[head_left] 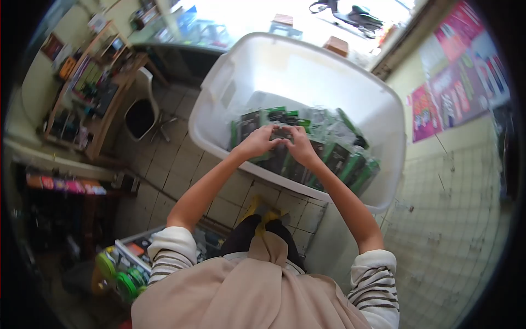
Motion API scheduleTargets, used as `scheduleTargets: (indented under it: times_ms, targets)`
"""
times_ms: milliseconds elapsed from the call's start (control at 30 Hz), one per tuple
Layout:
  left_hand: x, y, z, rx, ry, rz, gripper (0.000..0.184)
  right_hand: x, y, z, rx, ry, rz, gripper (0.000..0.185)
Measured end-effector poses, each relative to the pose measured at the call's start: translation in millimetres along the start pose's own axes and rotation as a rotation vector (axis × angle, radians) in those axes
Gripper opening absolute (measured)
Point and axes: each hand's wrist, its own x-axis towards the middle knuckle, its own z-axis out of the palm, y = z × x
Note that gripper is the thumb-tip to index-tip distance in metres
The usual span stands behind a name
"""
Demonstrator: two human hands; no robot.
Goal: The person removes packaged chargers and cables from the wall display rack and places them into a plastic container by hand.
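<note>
A large white plastic tub (219, 131) holds several dark green-and-black packages (335, 156) in clear wrap, standing in rows. Over the near side of the tub, my left hand (260, 141) and my right hand (298, 145) face each other at the top of the packages. Fingers of both hands curl inward around a small clear-wrapped package between them. Its outline is hard to make out. More green-edged packages lie just beyond my fingertips and to the right of my right hand.
At the left are a white chair (143, 104) and a wooden desk (98, 123) with items on it. A case with green reels (129, 282) sits at the lower left. Wire grid (449, 208) and posters (455, 82) line the right wall.
</note>
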Motion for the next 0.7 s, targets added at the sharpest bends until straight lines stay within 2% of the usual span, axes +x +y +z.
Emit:
scheduleTargets:
  times_ms: [67, 200, 267, 467, 533, 600, 700]
  targets:
    - [18, 31, 1, -0.255, -0.072, 0.045, 0.045, -17, -13, -39, 0.02, 0.028, 0.024, 0.034]
    - [62, 114, 20, -0.345, -0.12, 0.347, 0.036, -61, -21, -124, -0.186, 0.201, 0.07, 0.03]
    - [73, 169, 33, -0.372, -0.149, 0.476, 0.034, -89, -30, -170, -0.102, 0.279, 0.115, 0.03]
    - [85, 312, 68, -0.538, -0.338, 0.785, 0.027, -178, -70, -286, -0.179, 0.538, 0.237, 0.025]
    - [83, 357, 72, -0.645, -0.383, 0.905, 0.025, -205, -88, -321, -0.213, 0.538, 0.384, 0.021]
    - [89, 405, 76, -0.642, -0.343, 0.995, 0.024, -229, -97, -353, -0.367, 0.667, 0.264, 0.019]
    - [95, 472, 70, -0.697, -0.313, 1.138, 0.023, -255, -120, -403, -0.457, 0.833, 0.23, 0.016]
